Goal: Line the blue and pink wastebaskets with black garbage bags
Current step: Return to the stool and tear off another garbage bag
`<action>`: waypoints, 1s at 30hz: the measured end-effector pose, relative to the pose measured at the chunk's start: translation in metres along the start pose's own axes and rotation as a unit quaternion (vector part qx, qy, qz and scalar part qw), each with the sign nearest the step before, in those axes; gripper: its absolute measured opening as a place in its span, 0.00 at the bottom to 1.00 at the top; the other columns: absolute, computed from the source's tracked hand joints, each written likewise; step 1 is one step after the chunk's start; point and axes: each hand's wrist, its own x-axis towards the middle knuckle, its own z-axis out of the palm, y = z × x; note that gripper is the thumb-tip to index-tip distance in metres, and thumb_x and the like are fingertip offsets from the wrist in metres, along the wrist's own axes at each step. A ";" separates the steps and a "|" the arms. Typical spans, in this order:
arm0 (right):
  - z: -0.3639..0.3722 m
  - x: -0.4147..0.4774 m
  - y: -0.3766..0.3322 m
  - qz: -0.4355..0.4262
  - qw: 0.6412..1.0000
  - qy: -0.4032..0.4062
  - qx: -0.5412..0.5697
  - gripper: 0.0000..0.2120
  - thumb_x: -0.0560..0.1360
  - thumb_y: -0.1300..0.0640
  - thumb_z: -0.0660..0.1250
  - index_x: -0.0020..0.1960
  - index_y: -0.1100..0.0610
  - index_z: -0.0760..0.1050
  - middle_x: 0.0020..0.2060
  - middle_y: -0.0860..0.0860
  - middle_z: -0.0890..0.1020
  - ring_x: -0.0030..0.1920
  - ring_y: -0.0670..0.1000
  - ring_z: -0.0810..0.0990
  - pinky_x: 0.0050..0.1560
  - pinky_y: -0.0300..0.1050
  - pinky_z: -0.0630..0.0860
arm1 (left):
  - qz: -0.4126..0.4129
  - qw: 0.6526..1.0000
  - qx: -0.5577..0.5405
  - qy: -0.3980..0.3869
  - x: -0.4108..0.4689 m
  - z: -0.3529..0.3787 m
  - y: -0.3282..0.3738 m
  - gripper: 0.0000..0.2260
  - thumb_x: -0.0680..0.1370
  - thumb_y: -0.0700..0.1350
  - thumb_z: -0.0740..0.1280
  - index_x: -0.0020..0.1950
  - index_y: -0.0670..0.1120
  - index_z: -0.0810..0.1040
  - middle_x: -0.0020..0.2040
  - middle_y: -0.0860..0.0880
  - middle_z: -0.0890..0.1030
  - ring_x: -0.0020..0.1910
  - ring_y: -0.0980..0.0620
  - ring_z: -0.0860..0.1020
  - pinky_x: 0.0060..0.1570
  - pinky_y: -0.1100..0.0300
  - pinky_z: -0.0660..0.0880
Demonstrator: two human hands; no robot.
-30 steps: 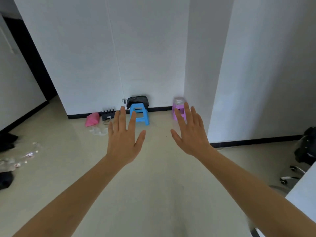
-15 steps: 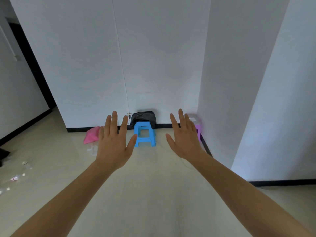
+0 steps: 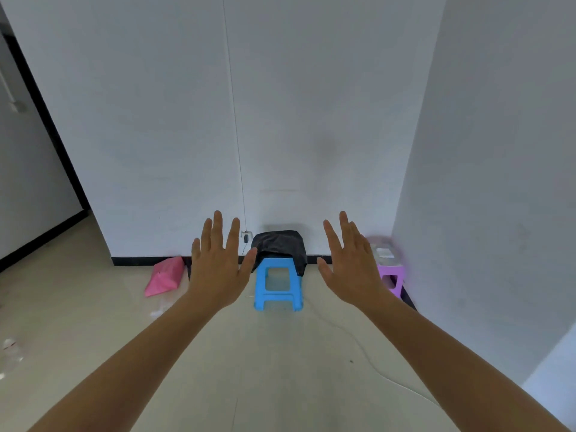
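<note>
Change from a moment ago: the wall ahead fills more of my view and the blue stool [image 3: 278, 283] looks larger and sits lower in the frame; my hands are spread wider apart, so the stool shows whole between them.
My left hand [image 3: 218, 269]: raised palm-forward, fingers splayed, holding nothing.
My right hand [image 3: 353, 265]: raised the same way, fingers released and empty.
Stools: two, the blue one in the middle and a purple stool [image 3: 391, 275] at the right corner, partly behind my right hand.
Black garbage bag [image 3: 279, 244]: one, draped over something against the wall just behind the blue stool; what it covers I cannot tell.
Pink bag [image 3: 165, 275]: one, lying on the floor [image 3: 280, 369] by the baseboard, left of my left hand.
White cord [image 3: 383, 375]: one, trailing over the floor on the right.
Writing: something pale lies on the purple stool, too blurred to read.
</note>
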 end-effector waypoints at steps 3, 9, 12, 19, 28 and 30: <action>0.042 0.061 0.027 0.005 1.000 -0.005 -0.017 0.36 0.81 0.44 0.57 0.80 0.54 0.42 0.78 0.60 0.38 0.78 0.62 0.47 0.75 0.59 0.54 | 0.028 1.000 0.000 -0.013 0.067 0.050 -0.006 0.31 0.81 0.60 0.52 0.80 0.46 0.52 0.80 0.40 0.46 0.79 0.39 0.47 0.74 0.38 0.55; 0.161 0.192 0.093 0.050 0.998 -0.033 -0.007 0.36 0.80 0.43 0.56 0.80 0.54 0.42 0.78 0.59 0.39 0.78 0.62 0.48 0.75 0.57 0.53 | 0.044 0.997 0.033 -0.063 0.204 0.187 -0.020 0.31 0.80 0.62 0.48 0.80 0.49 0.48 0.80 0.42 0.42 0.79 0.41 0.44 0.75 0.39 0.52; 0.213 0.266 0.127 0.049 0.996 -0.069 -0.013 0.36 0.80 0.42 0.55 0.80 0.54 0.41 0.78 0.60 0.39 0.78 0.62 0.48 0.74 0.57 0.54 | 0.022 0.995 0.039 -0.092 0.282 0.243 -0.025 0.32 0.80 0.63 0.46 0.80 0.50 0.45 0.80 0.43 0.40 0.79 0.42 0.43 0.75 0.39 0.51; 0.300 0.445 0.170 0.038 0.990 -0.135 -0.029 0.36 0.80 0.41 0.54 0.79 0.55 0.41 0.78 0.61 0.43 0.77 0.63 0.50 0.74 0.57 0.56 | -0.012 0.992 0.020 -0.127 0.419 0.326 -0.064 0.31 0.80 0.63 0.47 0.80 0.50 0.48 0.80 0.44 0.43 0.79 0.43 0.44 0.75 0.41 0.51; 0.456 0.614 0.163 0.013 0.977 -0.204 -0.051 0.35 0.80 0.42 0.54 0.79 0.55 0.44 0.78 0.60 0.46 0.77 0.62 0.51 0.75 0.58 0.56 | -0.006 0.985 0.008 -0.172 0.576 0.460 -0.176 0.30 0.81 0.60 0.51 0.80 0.49 0.49 0.80 0.43 0.45 0.79 0.43 0.45 0.75 0.42 0.51; 0.492 0.651 0.164 0.026 0.974 -0.218 -0.055 0.34 0.80 0.43 0.55 0.79 0.55 0.46 0.78 0.60 0.48 0.77 0.63 0.52 0.74 0.58 0.57 | 0.011 0.981 -0.018 -0.192 0.618 0.497 -0.199 0.29 0.82 0.59 0.52 0.80 0.48 0.51 0.80 0.43 0.47 0.79 0.44 0.46 0.76 0.43 0.52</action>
